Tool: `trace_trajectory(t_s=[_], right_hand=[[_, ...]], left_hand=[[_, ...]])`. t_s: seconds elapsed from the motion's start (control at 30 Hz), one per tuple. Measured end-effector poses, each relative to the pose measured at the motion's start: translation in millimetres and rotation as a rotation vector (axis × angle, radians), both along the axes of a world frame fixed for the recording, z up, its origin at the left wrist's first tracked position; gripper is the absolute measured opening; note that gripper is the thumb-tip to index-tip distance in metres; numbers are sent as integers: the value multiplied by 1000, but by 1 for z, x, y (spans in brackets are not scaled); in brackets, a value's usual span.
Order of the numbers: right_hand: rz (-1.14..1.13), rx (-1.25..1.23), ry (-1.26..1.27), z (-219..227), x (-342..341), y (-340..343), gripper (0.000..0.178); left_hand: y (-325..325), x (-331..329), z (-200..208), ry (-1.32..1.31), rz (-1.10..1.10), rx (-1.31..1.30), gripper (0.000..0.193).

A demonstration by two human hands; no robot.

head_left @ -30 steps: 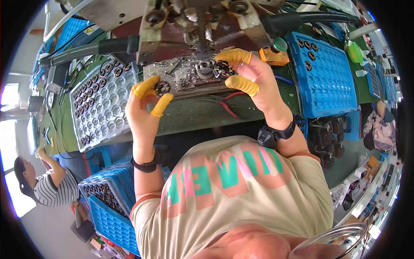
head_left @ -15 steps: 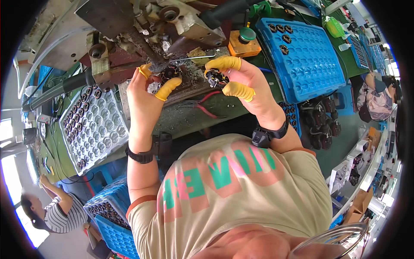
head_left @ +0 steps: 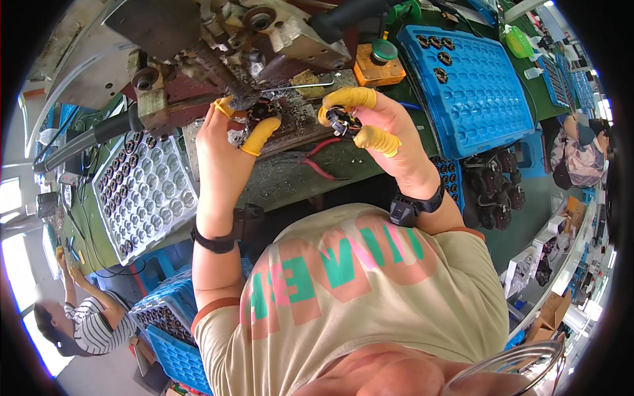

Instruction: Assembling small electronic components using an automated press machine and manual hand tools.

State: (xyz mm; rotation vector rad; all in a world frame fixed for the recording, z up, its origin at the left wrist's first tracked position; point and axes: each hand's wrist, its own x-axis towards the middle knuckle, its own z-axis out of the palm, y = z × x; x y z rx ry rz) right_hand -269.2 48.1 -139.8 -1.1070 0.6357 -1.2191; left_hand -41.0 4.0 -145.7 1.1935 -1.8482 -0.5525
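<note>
In the head view, a dark round part point(head_left: 261, 112) is pinched by the left hand point(head_left: 225, 150) near the machine point(head_left: 290, 41); a second part point(head_left: 341, 121) is pinched by the right hand point(head_left: 401, 135) above the bench point(head_left: 350, 160). Both are opened only one part's width. Probably light, stiff, somewhat fragile, each is best gripped by its rim.

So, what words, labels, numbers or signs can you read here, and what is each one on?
Cream T-shirt with orange trim: large green and salmon-pink block letters across its front; I won't copy printed wording.
Small dark round part in the right hand: any marking is too small to read.
Orange boxy object and blue moulded plastic tray: no lettering can be made out.
Brown cardboard box at far right: too small and blurred to read.
</note>
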Motion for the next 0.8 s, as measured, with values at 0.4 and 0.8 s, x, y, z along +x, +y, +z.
trace_trajectory(t_s=[0.4, 0.8], right_hand=[[-362, -266, 354, -21, -17, -8, 44], [-836, -648, 1210, -46, -53, -42, 37]], left_hand=[[0, -4, -10, 12, -10, -76, 47], [38, 35, -19, 96, 192, -43, 42]])
